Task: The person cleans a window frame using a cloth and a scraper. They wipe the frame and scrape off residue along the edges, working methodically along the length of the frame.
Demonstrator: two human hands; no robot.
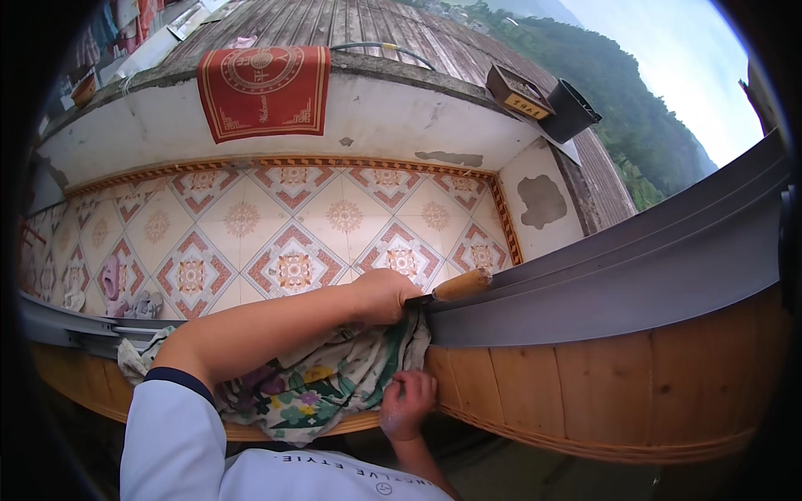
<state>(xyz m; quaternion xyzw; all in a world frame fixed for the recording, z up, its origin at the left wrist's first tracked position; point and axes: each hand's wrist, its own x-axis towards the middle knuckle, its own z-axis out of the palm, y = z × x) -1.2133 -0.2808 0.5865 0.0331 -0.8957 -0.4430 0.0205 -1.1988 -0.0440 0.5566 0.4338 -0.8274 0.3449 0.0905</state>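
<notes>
A crumpled floral cloth [313,388] lies over the wooden window sill and the grey metal window track. At the cloth's upper end, my left hand [388,294] is closed around the dark metal end of a wooden-handled tool [463,285]. The handle points right, over the track; the working end is hidden by the hand and cloth. Lower down, my right hand [410,401] rests with curled fingers at the cloth's right edge on the sill. Whether it pinches the cloth does not show.
The grey window frame [601,282] runs along the wooden sill [601,388]. Beyond are a patterned tile floor [344,216] with slippers [113,275], and a low wall carrying a red mat [263,94], a planter box [520,91] and a black pot [567,113].
</notes>
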